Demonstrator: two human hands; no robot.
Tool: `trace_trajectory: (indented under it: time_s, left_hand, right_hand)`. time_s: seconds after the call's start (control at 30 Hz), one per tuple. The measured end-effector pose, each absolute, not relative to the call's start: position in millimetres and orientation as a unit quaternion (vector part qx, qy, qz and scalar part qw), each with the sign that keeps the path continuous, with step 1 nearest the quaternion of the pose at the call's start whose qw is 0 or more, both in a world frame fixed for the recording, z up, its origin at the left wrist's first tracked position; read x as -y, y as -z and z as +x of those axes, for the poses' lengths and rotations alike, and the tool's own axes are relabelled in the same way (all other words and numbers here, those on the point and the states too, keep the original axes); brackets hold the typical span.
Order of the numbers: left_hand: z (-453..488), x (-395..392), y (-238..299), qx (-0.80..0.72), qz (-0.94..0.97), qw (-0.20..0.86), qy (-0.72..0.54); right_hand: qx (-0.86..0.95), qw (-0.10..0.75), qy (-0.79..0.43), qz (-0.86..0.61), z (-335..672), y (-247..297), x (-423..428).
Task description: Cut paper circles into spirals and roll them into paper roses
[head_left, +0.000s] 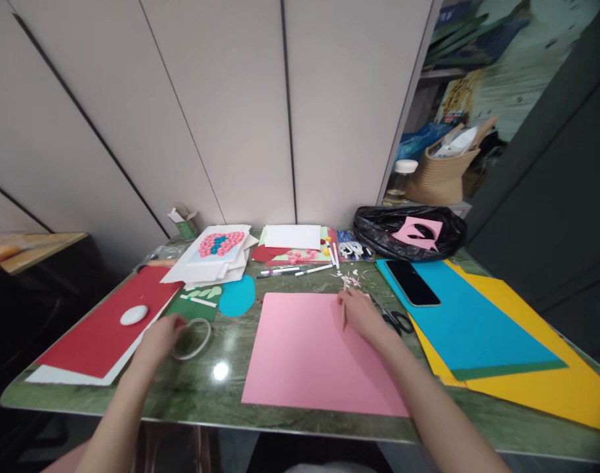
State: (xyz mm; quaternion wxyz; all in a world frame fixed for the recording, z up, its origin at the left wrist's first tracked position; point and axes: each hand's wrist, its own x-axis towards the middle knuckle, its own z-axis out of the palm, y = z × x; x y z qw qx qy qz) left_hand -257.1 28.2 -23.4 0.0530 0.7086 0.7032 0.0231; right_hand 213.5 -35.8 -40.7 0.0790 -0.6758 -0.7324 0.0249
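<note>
My left hand (165,332), fingers curled, pinches the left edge of a thin white ring (210,335) above the green marbled table. My right hand (359,312) is closed around a slim wooden pencil (344,314), held upright over the top right part of a pink paper sheet (304,355). Right beside that hand lie black-handled scissors (401,322). Paper scraps (354,279) are scattered just beyond it. A blue paper disc (237,295) and a green sheet (211,311) with pale leaf shapes sit beyond my left hand.
Red paper (103,322) bearing a white oval object (134,315) is at the left. A phone (412,282) rests on blue paper (477,322) over yellow sheets (570,374) at the right. Markers (314,269), a heart picture (221,244) and a black bag (379,230) line the back.
</note>
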Motion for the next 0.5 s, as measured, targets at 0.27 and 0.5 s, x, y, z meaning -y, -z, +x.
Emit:
trace_trajectory:
  time_s: [0.27,0.5]
  left_hand:
    - [-229,-30,26,-0.692,0.720,-0.028,-0.038]
    - [-143,-35,30,-0.582,0.813,-0.014,-0.010]
  right_hand:
    - [0.727,0.081,-0.034,-0.681,211,41,38]
    - [0.694,0.092,-0.079,-0.709,217,34,38]
